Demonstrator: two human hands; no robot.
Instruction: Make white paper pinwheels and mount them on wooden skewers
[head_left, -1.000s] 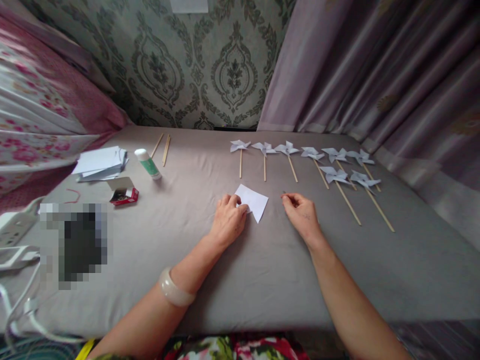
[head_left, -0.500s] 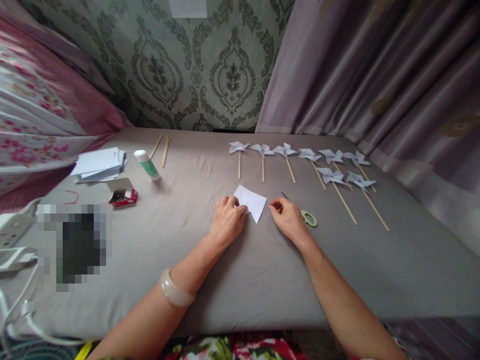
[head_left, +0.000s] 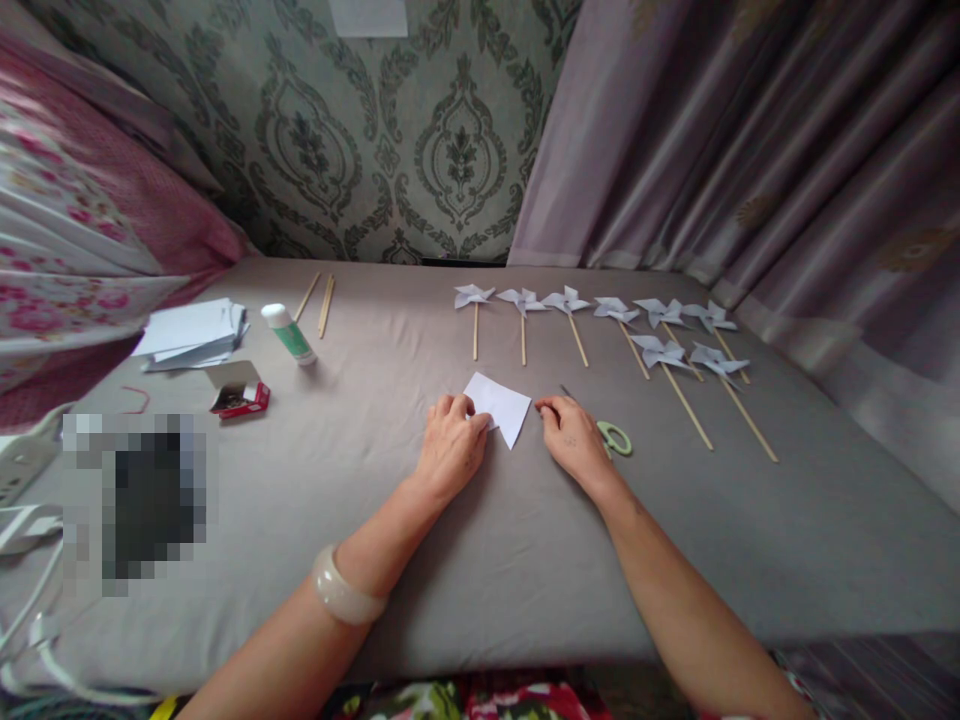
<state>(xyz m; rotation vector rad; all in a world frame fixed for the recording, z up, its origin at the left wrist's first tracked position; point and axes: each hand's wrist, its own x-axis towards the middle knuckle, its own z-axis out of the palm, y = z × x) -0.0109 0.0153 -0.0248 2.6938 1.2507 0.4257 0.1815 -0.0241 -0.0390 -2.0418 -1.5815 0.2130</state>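
A white paper square [head_left: 501,405] lies on the grey cloth-covered table [head_left: 465,570]. My left hand [head_left: 450,447] rests on the paper's near left corner, fingers curled and pinching it. My right hand [head_left: 571,437] lies just right of the paper, fingertips almost at its edge, with nothing gripped. Green-handled scissors [head_left: 615,438] lie flat on the cloth beside and partly under my right hand. Behind them, several white paper pinwheels on wooden sticks [head_left: 574,305] lie in a row.
At the left lie a stack of white paper [head_left: 191,330], a glue stick [head_left: 289,335], a small open red box [head_left: 240,395] and two loose wooden sticks [head_left: 319,298]. A power strip with cables [head_left: 22,460] sits at the far left edge. Curtains [head_left: 750,150] hang along the right.
My right hand has put the scissors down on the cloth and slid left to the paper's edge. My left hand has stayed on the paper.
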